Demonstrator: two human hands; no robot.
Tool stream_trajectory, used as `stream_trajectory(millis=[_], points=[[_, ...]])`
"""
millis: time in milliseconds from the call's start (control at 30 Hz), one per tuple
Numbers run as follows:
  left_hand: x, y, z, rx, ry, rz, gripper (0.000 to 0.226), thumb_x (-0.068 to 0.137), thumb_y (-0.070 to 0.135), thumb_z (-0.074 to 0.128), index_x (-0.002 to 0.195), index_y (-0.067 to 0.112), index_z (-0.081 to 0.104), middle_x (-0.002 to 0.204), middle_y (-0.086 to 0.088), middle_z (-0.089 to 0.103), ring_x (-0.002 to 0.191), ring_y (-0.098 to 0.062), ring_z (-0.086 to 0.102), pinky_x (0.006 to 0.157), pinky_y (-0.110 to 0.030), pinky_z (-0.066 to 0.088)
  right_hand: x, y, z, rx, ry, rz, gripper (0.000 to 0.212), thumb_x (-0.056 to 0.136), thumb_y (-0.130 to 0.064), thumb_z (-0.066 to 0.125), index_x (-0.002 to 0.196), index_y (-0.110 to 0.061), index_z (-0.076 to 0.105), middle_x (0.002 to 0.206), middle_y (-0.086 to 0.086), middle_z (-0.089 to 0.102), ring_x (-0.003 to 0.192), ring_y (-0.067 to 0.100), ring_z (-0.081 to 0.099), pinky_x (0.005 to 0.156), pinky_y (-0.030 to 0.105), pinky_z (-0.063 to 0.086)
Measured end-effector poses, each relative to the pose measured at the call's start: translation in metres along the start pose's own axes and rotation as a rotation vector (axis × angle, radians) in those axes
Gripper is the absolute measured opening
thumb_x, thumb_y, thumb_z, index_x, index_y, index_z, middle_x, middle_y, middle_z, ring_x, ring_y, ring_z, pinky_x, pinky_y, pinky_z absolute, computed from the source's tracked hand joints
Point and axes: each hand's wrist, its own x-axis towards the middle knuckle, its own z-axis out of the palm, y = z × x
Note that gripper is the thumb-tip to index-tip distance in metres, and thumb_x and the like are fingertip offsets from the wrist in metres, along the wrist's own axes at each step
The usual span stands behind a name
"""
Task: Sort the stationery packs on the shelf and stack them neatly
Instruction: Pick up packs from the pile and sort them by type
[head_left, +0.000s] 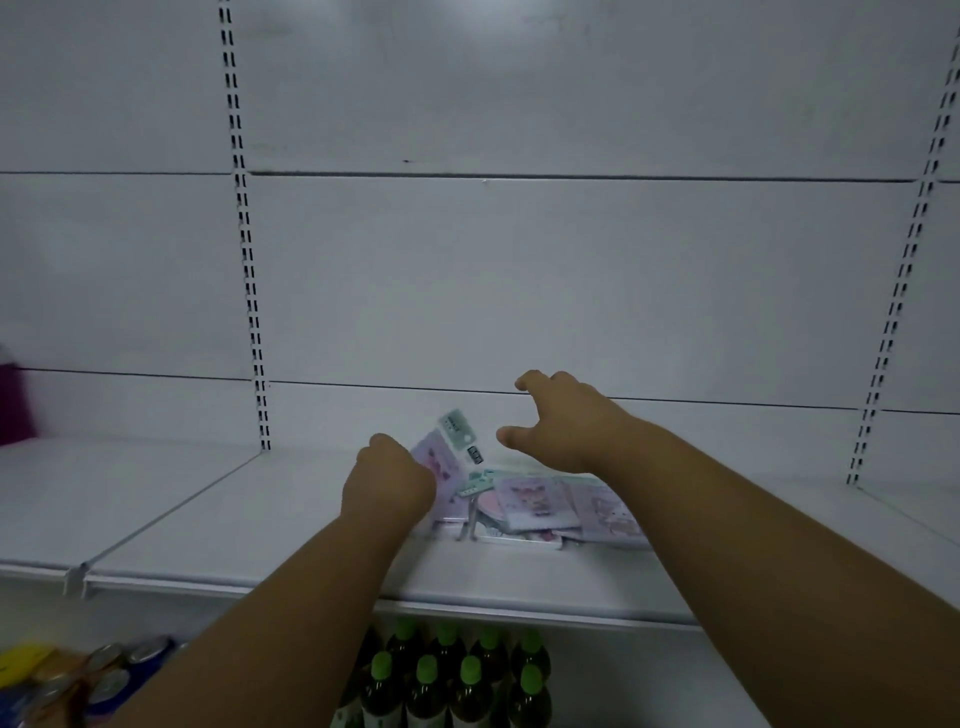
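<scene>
We are gripping tilted purple pack (441, 462) in left hand (387, 480), standing it on shelf (260, 519). Right hand (563, 428) is hovering open right above loose pile (550, 506) (nearer hand for next pick); pile is lying flat, sprawling rightward.

Two hands (387, 486), several stationery packs (530, 501), about nine green-capped bottles (426, 686)

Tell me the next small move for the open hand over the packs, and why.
Probably lower the right hand onto the loose pile of packs on the shelf and square them up: it hovers open above them, they lie askew and overlapping, and the left hand already holds one tilted pack.
</scene>
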Motion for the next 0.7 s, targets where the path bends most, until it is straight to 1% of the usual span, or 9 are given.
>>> stream_trajectory(millis=[100,200,300,367,467,567,600,667,700], points=[[-0.004,-0.002,-0.007,-0.332,0.001,-0.001,0.015,0.091,0.012,0.054,0.101,0.005,0.062,0.100,-0.015,0.068,0.084,-0.028,0.064,0.074,-0.036,0.055,0.002,0.003,0.012,-0.028,-0.041,0.014,0.064,0.088,-0.050,0.057,0.139,-0.015,0.042,0.138,0.011,0.049,0.123,0.029,0.050,0.097,0.039,0.043],[-0.023,0.003,-0.019,-0.644,-0.024,0.019,0.010,0.095,0.014,0.053,0.104,0.013,0.058,0.097,-0.008,0.065,0.076,-0.020,0.060,0.058,-0.030,0.047,0.004,0.006,0.029,-0.080,-0.122,0.041,0.052,0.089,-0.043,0.059,0.127,-0.009,0.052,0.130,0.012,0.056,0.117,0.028,0.053,0.093,0.034,0.043],[-0.036,0.008,-0.037,-0.814,-0.056,0.073,0.005,0.097,0.016,0.056,0.101,0.018,0.056,0.095,-0.003,0.064,0.080,-0.019,0.062,0.061,-0.027,0.048,0.002,0.007,0.047,-0.128,-0.196,0.084,0.042,0.089,-0.039,0.057,0.117,-0.007,0.058,0.121,0.013,0.062,0.109,0.028,0.058,0.082,0.030,0.043],[-0.041,0.009,-0.046,-0.866,-0.086,0.088,0.005,0.097,0.016,0.057,0.098,0.021,0.056,0.096,0.000,0.064,0.085,-0.021,0.063,0.068,-0.030,0.052,0.004,0.008,0.058,-0.156,-0.258,0.132,0.046,0.089,-0.043,0.053,0.116,-0.007,0.060,0.121,0.013,0.064,0.108,0.029,0.060,0.086,0.031,0.045],[-0.046,0.005,-0.055,-0.878,-0.130,0.112,0.008,0.097,0.016,0.056,0.094,0.023,0.056,0.097,0.000,0.066,0.088,-0.023,0.064,0.075,-0.035,0.054,0.007,0.005,0.068,-0.162,-0.312,0.192,0.058,0.087,-0.051,0.048,0.128,-0.010,0.055,0.133,0.012,0.058,0.118,0.033,0.056,0.103,0.038,0.042],[-0.046,-0.003,-0.059,-0.856,-0.161,0.136,0.011,0.097,0.015,0.056,0.091,0.025,0.056,0.097,0.000,0.066,0.088,-0.022,0.065,0.072,-0.033,0.054,0.013,0.003,0.076,-0.111,-0.254,0.269,0.058,0.080,-0.049,0.056,0.124,-0.011,0.055,0.128,0.012,0.060,0.115,0.034,0.057,0.101,0.038,0.044],[-0.046,-0.005,-0.060,-0.849,-0.174,0.141,0.012,0.097,0.016,0.055,0.091,0.025,0.056,0.097,0.000,0.067,0.088,-0.021,0.065,0.071,-0.032,0.053,0.016,0.003,0.079,-0.064,-0.208,0.292,0.050,0.078,-0.043,0.059,0.117,-0.011,0.056,0.122,0.013,0.061,0.113,0.034,0.058,0.097,0.035,0.045],[-0.046,-0.006,-0.065,-0.847,-0.199,0.156,0.012,0.098,0.015,0.055,0.091,0.025,0.057,0.096,0.000,0.067,0.087,-0.020,0.064,0.070,-0.031,0.053,0.017,0.003,0.084,0.073,-0.116,0.326,0.016,0.078,-0.026,0.057,0.086,-0.012,0.055,0.100,0.014,0.063,0.106,0.033,0.060,0.081,0.027,0.043],[-0.046,-0.007,-0.066,-0.851,-0.213,0.165,0.012,0.097,0.014,0.054,0.092,0.024,0.058,0.096,0.000,0.067,0.086,-0.019,0.064,0.070,-0.032,0.052,0.015,0.003,0.084,0.168,-0.064,0.340,0.011,0.082,-0.019,0.056,0.074,-0.012,0.052,0.089,0.012,0.061,0.102,0.030,0.061,0.075,0.025,0.039]])
